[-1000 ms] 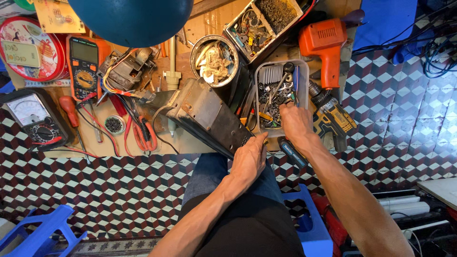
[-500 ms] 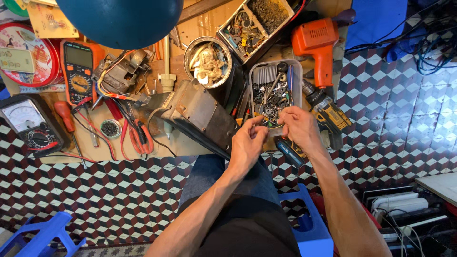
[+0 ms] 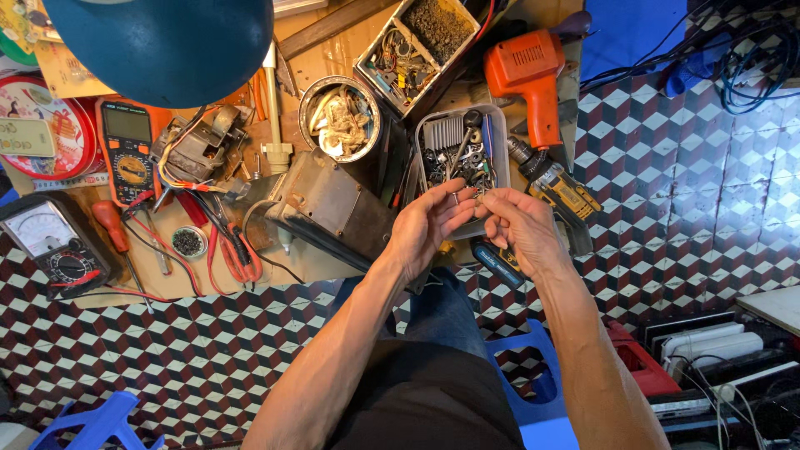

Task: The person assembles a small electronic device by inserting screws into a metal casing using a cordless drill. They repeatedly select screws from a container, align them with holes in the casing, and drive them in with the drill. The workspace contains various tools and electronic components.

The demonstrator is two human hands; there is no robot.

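Both hands have lifted off the grey parts tray (image 3: pixel 454 137) and met just below it: left hand (image 3: pixel 429 225) with fingers spread and curled, right hand (image 3: pixel 515 227) pinching a small metal part (image 3: pixel 482 197) toward the left fingers. Far left of them lies a round red tin (image 3: pixel 37 125) under a pale label.

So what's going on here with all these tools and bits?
A person sits over a cluttered floor workspace, both hands raised above a grey plastic tray of screws and metal parts. The left hand and right hand meet fingertip to fingertip on something small; what it is cannot be made out. An orange drill, a metal casing and a multimeter lie around.
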